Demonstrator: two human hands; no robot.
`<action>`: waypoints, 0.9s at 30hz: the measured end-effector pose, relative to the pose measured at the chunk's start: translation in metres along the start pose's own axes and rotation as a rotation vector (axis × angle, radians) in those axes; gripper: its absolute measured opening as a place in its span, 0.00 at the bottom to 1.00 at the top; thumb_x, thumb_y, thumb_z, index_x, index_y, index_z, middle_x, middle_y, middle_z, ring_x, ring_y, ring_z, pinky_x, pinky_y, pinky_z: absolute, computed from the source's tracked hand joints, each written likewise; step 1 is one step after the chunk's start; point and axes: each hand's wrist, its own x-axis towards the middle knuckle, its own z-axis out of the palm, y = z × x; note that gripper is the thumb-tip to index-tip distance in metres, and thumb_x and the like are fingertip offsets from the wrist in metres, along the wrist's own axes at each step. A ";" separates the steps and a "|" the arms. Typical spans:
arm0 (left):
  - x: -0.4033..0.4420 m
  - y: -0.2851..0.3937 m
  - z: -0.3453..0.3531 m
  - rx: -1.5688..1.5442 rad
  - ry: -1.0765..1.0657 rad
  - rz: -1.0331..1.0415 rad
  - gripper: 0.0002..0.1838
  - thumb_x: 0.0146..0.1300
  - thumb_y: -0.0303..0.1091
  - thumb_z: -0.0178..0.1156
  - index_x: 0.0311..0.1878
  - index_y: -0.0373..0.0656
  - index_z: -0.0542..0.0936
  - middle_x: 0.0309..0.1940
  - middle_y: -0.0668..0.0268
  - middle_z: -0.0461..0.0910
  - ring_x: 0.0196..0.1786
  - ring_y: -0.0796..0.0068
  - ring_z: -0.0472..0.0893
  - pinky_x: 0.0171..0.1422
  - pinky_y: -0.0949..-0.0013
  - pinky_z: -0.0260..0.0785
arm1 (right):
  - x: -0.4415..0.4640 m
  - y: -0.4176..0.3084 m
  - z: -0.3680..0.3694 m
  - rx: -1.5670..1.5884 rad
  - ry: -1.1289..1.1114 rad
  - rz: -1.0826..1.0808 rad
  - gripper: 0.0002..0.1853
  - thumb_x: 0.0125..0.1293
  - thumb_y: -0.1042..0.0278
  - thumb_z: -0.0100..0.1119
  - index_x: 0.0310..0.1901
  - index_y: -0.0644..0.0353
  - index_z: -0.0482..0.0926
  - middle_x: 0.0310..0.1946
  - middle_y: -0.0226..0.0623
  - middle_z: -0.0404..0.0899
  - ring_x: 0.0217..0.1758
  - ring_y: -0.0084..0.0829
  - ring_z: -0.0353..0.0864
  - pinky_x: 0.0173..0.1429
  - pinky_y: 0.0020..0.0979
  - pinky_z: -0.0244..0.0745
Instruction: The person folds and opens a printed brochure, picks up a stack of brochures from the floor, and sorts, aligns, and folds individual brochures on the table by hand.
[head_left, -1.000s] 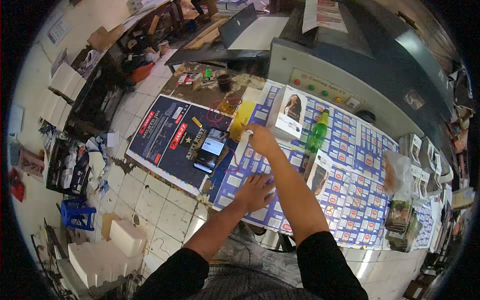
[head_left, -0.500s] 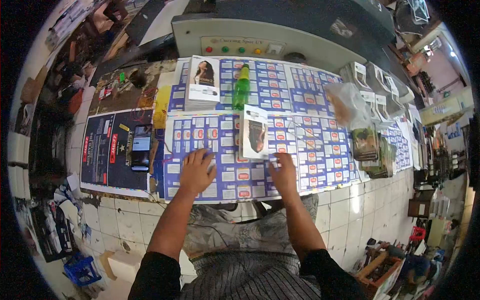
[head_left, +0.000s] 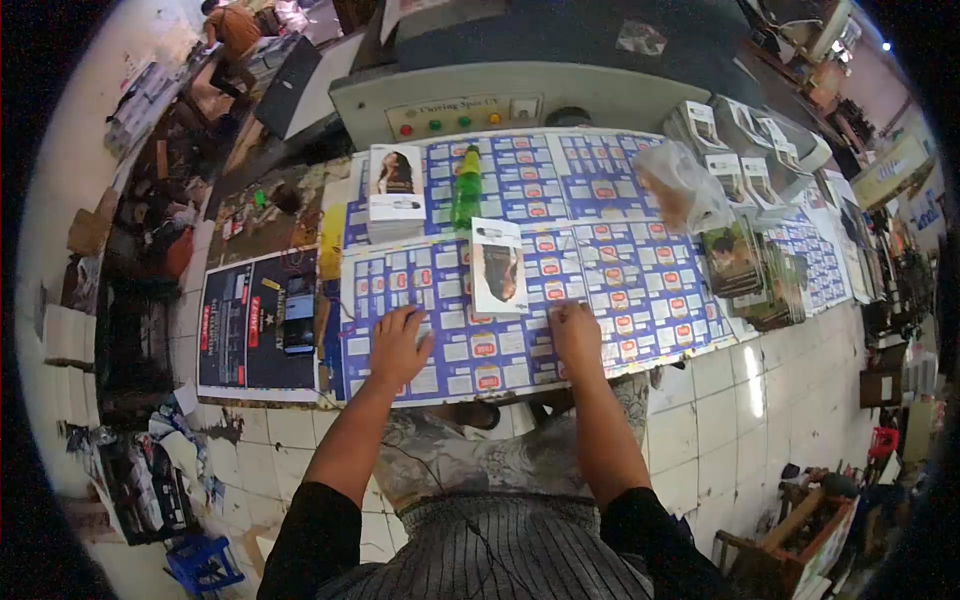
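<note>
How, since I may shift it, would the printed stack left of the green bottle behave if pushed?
The printed stack might slide apart, since no band shows around it. It's probably heavy, being thickly piled, and unlikely to roll, lying flat.

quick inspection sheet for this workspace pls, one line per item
surface: blue printed sheets cover most of it; dark poster at left
job's things: booklet lying on the sheets; booklet stack farther back, to its left
clutter: green bottle, phone by the poster's right edge, plastic bag toward the right
hands: left hand on the sheets, fingers spread; right hand on them, fingers curled, contents unclear
cables: thin cord over the wearer's clothes
surroundings: machine behind, blue stool lower left, another person far back
</note>
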 end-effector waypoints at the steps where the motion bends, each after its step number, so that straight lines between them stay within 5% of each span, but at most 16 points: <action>1: 0.008 0.003 0.000 -0.024 0.015 -0.018 0.23 0.66 0.44 0.59 0.60 0.43 0.76 0.58 0.56 0.74 0.62 0.53 0.72 0.67 0.49 0.62 | 0.002 0.015 0.006 -0.025 -0.014 -0.067 0.08 0.64 0.65 0.58 0.40 0.60 0.79 0.37 0.51 0.81 0.38 0.55 0.82 0.43 0.51 0.78; 5: 0.064 0.063 0.014 -0.542 0.030 -0.342 0.34 0.64 0.54 0.62 0.65 0.38 0.71 0.48 0.47 0.79 0.56 0.45 0.78 0.60 0.48 0.70 | 0.001 0.021 0.009 -0.090 -0.071 -0.040 0.08 0.67 0.63 0.56 0.38 0.59 0.77 0.35 0.50 0.80 0.36 0.56 0.82 0.41 0.52 0.77; 7: 0.091 0.083 0.041 -0.660 -0.087 -0.505 0.44 0.60 0.55 0.67 0.71 0.39 0.62 0.52 0.46 0.78 0.59 0.44 0.77 0.60 0.48 0.71 | 0.006 0.022 0.010 -0.165 -0.110 -0.033 0.07 0.68 0.64 0.55 0.38 0.59 0.75 0.35 0.49 0.80 0.36 0.55 0.82 0.41 0.52 0.77; 10: 0.108 0.116 0.047 -0.356 -0.019 -0.492 0.50 0.57 0.50 0.71 0.75 0.41 0.54 0.57 0.45 0.76 0.60 0.43 0.76 0.60 0.48 0.72 | 0.008 0.023 0.013 -0.188 -0.095 -0.020 0.08 0.68 0.64 0.56 0.39 0.60 0.74 0.35 0.49 0.79 0.36 0.54 0.81 0.40 0.52 0.77; 13: 0.120 0.129 0.047 -0.313 -0.172 -0.525 0.48 0.57 0.40 0.70 0.76 0.43 0.54 0.62 0.44 0.72 0.62 0.42 0.75 0.62 0.47 0.71 | -0.003 0.029 0.015 -0.089 0.015 -0.150 0.09 0.67 0.64 0.58 0.40 0.60 0.73 0.35 0.48 0.77 0.37 0.54 0.80 0.39 0.52 0.75; 17: 0.134 0.134 0.042 -0.370 -0.338 -0.616 0.39 0.56 0.45 0.69 0.69 0.44 0.65 0.54 0.46 0.80 0.60 0.50 0.79 0.64 0.45 0.68 | -0.013 0.029 0.013 -0.003 0.086 -0.163 0.09 0.63 0.71 0.61 0.40 0.59 0.70 0.36 0.47 0.76 0.39 0.54 0.79 0.40 0.51 0.74; 19: 0.135 0.140 0.047 -0.359 -0.314 -0.627 0.36 0.56 0.45 0.69 0.66 0.45 0.68 0.52 0.47 0.81 0.60 0.50 0.79 0.63 0.45 0.69 | -0.013 0.026 0.011 0.131 0.194 -0.183 0.10 0.63 0.72 0.61 0.42 0.58 0.70 0.36 0.47 0.77 0.38 0.54 0.79 0.39 0.49 0.75; 25: 0.124 0.128 0.064 -0.349 -0.288 -0.499 0.27 0.56 0.43 0.67 0.57 0.44 0.75 0.54 0.49 0.79 0.61 0.49 0.78 0.61 0.45 0.72 | -0.011 0.034 0.013 0.145 0.045 -0.036 0.10 0.59 0.72 0.66 0.40 0.61 0.78 0.34 0.46 0.79 0.35 0.48 0.81 0.40 0.45 0.77; 27: 0.114 0.128 0.067 -0.282 -0.099 -0.420 0.24 0.56 0.39 0.65 0.55 0.42 0.75 0.53 0.49 0.78 0.58 0.48 0.78 0.60 0.46 0.72 | -0.010 0.026 0.008 0.148 0.199 -0.147 0.10 0.62 0.69 0.67 0.42 0.62 0.78 0.32 0.45 0.79 0.34 0.49 0.81 0.39 0.45 0.77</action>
